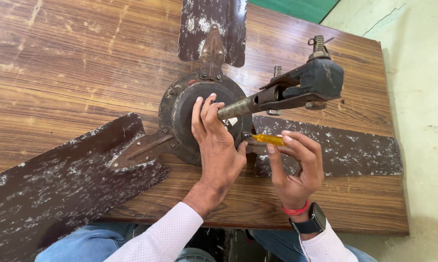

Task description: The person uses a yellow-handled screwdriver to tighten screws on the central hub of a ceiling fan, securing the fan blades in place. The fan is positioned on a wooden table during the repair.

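Note:
An old brown ceiling fan lies on a wooden table (73,73). Its round motor housing (180,106) carries three dusty blades (63,189) and a down rod (257,101) that sticks up toward me, ending in a black bracket (318,77). My left hand (216,140) rests on the housing, fingers curled around the base of the rod. My right hand (296,165) pinches a screwdriver with a yellow handle (270,139); its tip points at a blade bracket screw by the housing's right edge.
The table's right edge borders a pale concrete floor (422,121). A green surface (296,7) shows beyond the far edge. My knees in blue jeans (83,242) sit under the near edge. Blades reach left, right and away from me.

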